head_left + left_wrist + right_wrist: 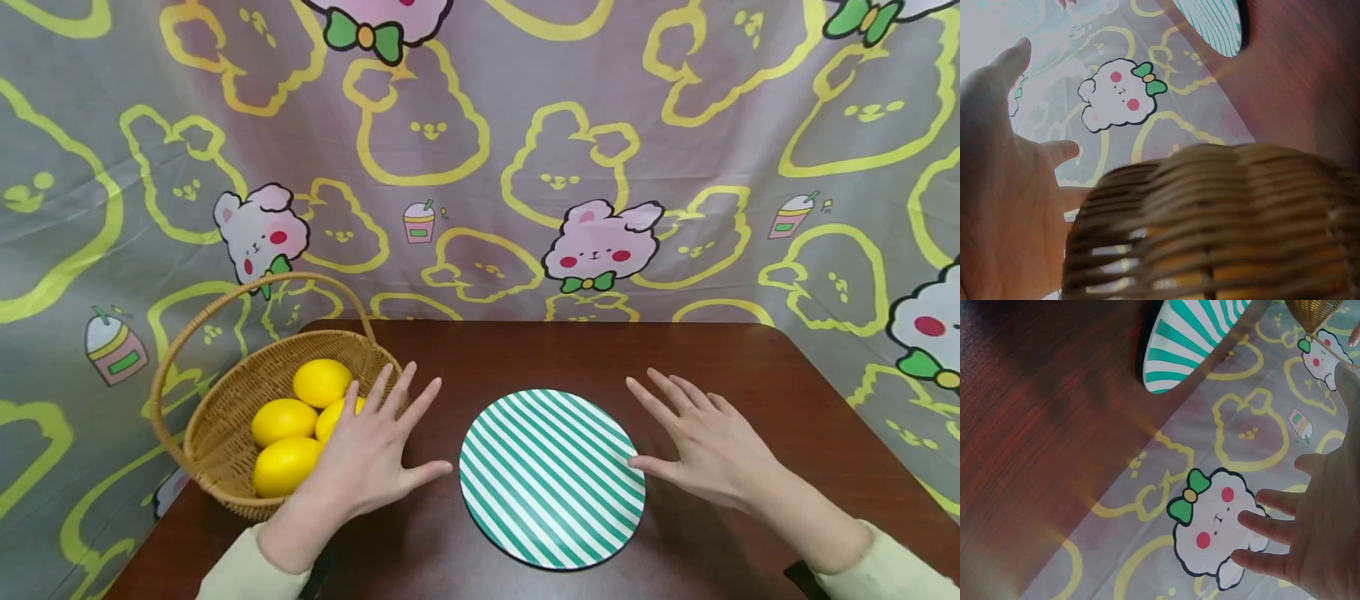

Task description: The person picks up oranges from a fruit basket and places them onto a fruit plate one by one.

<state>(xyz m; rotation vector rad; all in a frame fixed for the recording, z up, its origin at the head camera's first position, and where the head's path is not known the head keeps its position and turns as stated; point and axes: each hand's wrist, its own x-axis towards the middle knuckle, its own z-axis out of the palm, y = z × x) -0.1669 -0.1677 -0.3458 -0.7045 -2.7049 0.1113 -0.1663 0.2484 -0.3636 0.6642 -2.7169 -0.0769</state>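
In the head view my left hand [375,454] hovers with fingers spread, in front of the right side of a wicker basket [225,408]. The basket has a tall arched handle and holds several lemons [285,422], one partly hidden behind my fingers. My right hand [705,446] is held with fingers spread above the right edge of a round green-and-white striped mat [551,479], its thumb overlapping the rim in view. Both hands hold nothing. The left wrist view shows the basket's woven side [1222,212] close to my left palm [1010,206].
A dark brown wooden table [555,354] carries the basket at left and the mat in the middle. Behind and on both sides hangs a grey curtain [495,167] printed with yellow outlines and white bunny heads. The basket's handle [168,375] rises well above its rim.
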